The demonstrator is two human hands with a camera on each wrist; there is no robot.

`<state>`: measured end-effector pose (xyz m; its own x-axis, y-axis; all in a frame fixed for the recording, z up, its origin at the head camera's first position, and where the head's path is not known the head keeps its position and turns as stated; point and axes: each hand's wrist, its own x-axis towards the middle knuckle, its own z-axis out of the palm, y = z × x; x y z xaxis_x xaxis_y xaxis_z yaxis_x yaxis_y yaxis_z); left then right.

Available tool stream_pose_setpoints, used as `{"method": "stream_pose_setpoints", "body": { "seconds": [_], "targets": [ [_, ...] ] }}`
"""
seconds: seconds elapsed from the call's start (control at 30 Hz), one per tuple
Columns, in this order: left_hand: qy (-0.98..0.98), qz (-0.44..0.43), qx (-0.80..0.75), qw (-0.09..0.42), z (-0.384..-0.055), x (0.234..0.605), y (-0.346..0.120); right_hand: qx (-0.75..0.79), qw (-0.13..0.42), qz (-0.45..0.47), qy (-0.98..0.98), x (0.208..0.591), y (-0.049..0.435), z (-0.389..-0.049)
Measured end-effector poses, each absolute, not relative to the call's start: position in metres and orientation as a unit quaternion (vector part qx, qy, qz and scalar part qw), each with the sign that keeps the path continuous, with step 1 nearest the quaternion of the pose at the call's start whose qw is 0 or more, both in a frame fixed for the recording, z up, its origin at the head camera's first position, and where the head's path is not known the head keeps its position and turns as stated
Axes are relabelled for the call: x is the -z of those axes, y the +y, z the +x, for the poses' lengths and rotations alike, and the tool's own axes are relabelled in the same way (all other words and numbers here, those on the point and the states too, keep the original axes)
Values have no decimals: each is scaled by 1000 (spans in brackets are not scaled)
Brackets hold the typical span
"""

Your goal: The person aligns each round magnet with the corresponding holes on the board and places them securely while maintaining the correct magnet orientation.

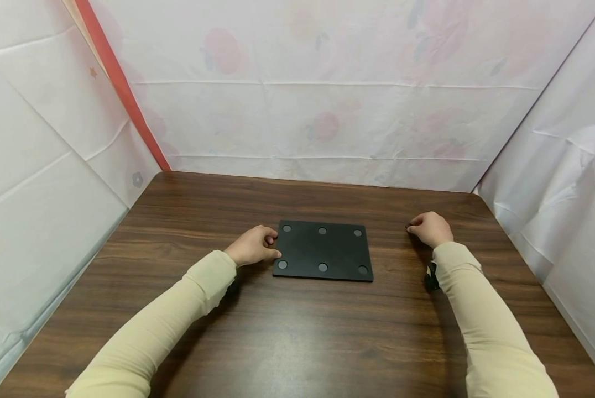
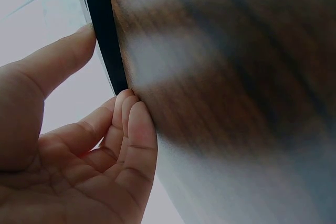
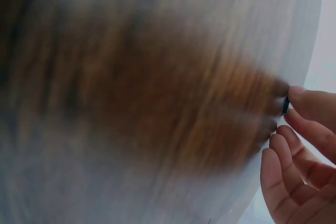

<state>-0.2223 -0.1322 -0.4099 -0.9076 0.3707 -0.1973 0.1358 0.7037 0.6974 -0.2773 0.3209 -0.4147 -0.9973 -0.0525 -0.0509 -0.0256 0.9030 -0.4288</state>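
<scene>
A flat black rectangular board (image 1: pixel 324 249) lies on the wooden table, marked with several round grey spots along its far and near edges; the near right spot looks darker than the others. My left hand (image 1: pixel 255 245) is at the board's left edge, thumb and fingertips set apart along it. In the left wrist view the thumb (image 2: pixel 79 45) touches the dark edge. Off to the right of the board, my right hand (image 1: pixel 431 229) pinches a small dark piece (image 3: pixel 285 105) between thumb and index finger, close over the tabletop. Fingers mostly cover that piece.
The brown wood-grain table (image 1: pixel 297 326) runs back to a pale patterned curtain (image 1: pixel 322 110), with white sheeting on both sides. A red strip (image 1: pixel 123 88) slants down to the table's back left corner. A dark device (image 1: pixel 431 276) sits at the right wrist.
</scene>
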Motion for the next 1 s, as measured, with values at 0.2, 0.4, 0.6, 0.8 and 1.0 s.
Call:
{"method": "stream_pose_setpoints", "body": {
  "seconds": [0.2, 0.4, 0.6, 0.8, 1.0],
  "targets": [
    [908, 140, -358, 165, -222, 410, -133, 217, 28, -15, 976, 414, 319, -278],
    [909, 138, -357, 167, -221, 410, -133, 215, 27, -13, 976, 412, 317, -276],
    [909, 140, -356, 165, -222, 412, -133, 214, 27, -7, 976, 411, 316, -275],
    [910, 138, -354, 165, -222, 411, -133, 213, 26, -9, 977, 411, 317, -274],
    [908, 137, -359, 166, -222, 410, -132, 215, 16, -29, 976, 408, 316, -272]
  ]
}}
